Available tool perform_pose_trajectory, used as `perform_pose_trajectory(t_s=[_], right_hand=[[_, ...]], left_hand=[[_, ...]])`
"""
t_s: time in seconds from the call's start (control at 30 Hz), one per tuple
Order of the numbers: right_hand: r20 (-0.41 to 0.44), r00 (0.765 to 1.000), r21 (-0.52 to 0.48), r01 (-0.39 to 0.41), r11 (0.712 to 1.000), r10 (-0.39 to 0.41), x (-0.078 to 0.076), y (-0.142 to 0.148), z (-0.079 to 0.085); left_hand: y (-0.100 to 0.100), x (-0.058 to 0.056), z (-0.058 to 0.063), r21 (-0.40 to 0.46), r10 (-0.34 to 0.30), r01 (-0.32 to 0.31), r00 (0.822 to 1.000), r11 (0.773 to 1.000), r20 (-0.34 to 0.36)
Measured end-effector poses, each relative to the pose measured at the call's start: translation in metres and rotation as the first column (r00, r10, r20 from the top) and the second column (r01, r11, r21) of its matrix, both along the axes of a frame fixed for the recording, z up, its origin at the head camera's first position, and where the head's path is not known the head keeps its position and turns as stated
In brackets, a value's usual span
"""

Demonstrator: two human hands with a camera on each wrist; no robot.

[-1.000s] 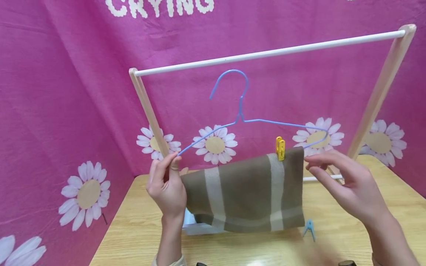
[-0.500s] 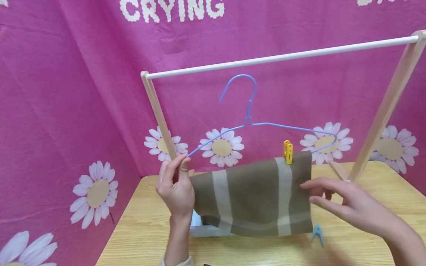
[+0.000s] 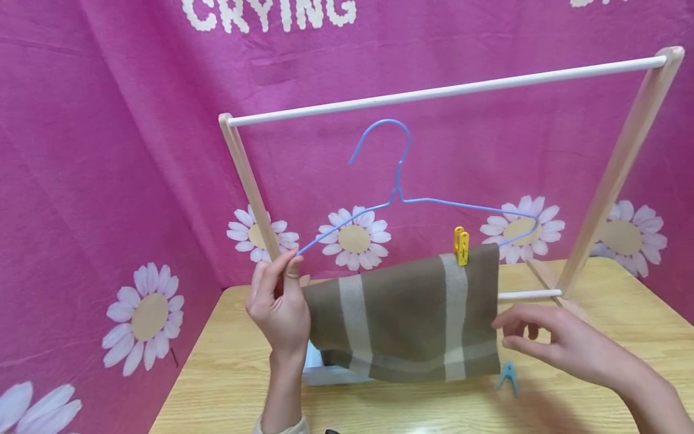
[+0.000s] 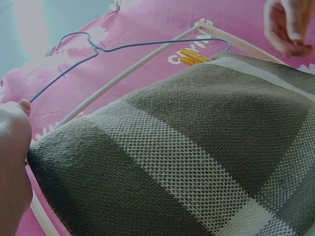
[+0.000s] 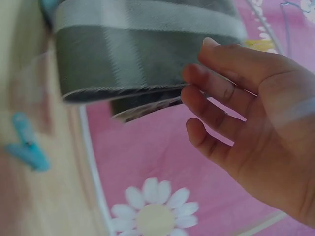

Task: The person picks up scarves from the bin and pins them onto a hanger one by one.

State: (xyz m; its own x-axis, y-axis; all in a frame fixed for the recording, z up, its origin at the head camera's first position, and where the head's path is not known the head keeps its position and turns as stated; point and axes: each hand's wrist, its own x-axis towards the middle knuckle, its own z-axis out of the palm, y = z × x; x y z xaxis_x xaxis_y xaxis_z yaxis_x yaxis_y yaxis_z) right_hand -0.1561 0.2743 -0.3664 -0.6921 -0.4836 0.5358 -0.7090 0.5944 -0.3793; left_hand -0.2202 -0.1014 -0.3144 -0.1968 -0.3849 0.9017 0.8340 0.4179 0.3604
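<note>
My left hand [image 3: 279, 307] pinches the left corner of a blue wire hanger [image 3: 398, 181] between thumb and fingers. A brown cloth [image 3: 406, 319] with pale stripes hangs folded over the hanger, whose lower bar it hides. Near the right end, a yellow clothespin [image 3: 461, 247] is clipped on the cloth's top edge; it also shows in the left wrist view. My right hand [image 3: 564, 346] hovers at the cloth's right edge, fingers loosely bent, holding nothing; whether a fingertip touches the cloth I cannot tell. Below the cloth's right corner a blue clothespin [image 3: 508, 378] is on the table.
Behind the hanger stands a wooden rack with a white top rod [image 3: 434, 93] and a low white bar [image 3: 531, 295]. A pale, clear-looking object [image 3: 331, 375] lies partly hidden under the cloth on the wooden table [image 3: 206, 361]. Pink fabric [image 3: 135, 150] with daisies surrounds it.
My right hand has dropped from the hanger's right end to the cloth's lower right side. The left hand keeps its pinch on the hanger. The head view has shifted slightly.
</note>
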Motion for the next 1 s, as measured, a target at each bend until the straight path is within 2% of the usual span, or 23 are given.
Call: perform_pose_trajectory(t_s=[0.1, 0.2, 0.47, 0.63, 0.83, 0.93, 1.0], right_hand=[[0.056, 0.997, -0.036, -0.054, 0.998, 0.056, -0.004, 0.005, -0.019], [0.114, 0.99, -0.041, -0.082, 0.996, 0.086, -0.009, 0.009, -0.031], [0.22, 0.964, -0.047, -0.141, 0.989, 0.148, -0.013, 0.017, -0.041], [0.317, 0.928, -0.039, -0.192, 0.981, 0.194, -0.015, 0.025, -0.049], [0.357, 0.903, -0.075, -0.226, 0.971, 0.238, -0.022, 0.032, -0.06], [0.412, 0.864, -0.127, -0.259, 0.958, 0.288, -0.027, 0.035, -0.068], [0.466, 0.818, -0.179, -0.285, 0.942, 0.336, -0.03, 0.037, -0.074]], left_hand=[[0.0, 0.0, 0.0, -0.009, 0.003, -0.003, 1.0, 1.0, -0.006], [0.0, 0.0, 0.0, -0.011, 0.006, -0.006, 1.0, 1.0, -0.009], [0.0, 0.001, 0.0, -0.019, 0.008, -0.007, 1.0, 1.0, 0.021], [0.001, 0.001, 0.0, -0.022, 0.011, -0.01, 1.0, 1.0, 0.023], [0.001, 0.001, -0.002, -0.01, 0.014, -0.014, 1.0, 1.0, 0.023], [0.001, 0.0, -0.002, -0.01, 0.012, -0.011, 1.0, 1.0, 0.025], [0.001, 0.0, -0.001, -0.013, 0.009, -0.009, 1.0, 1.0, 0.025]])
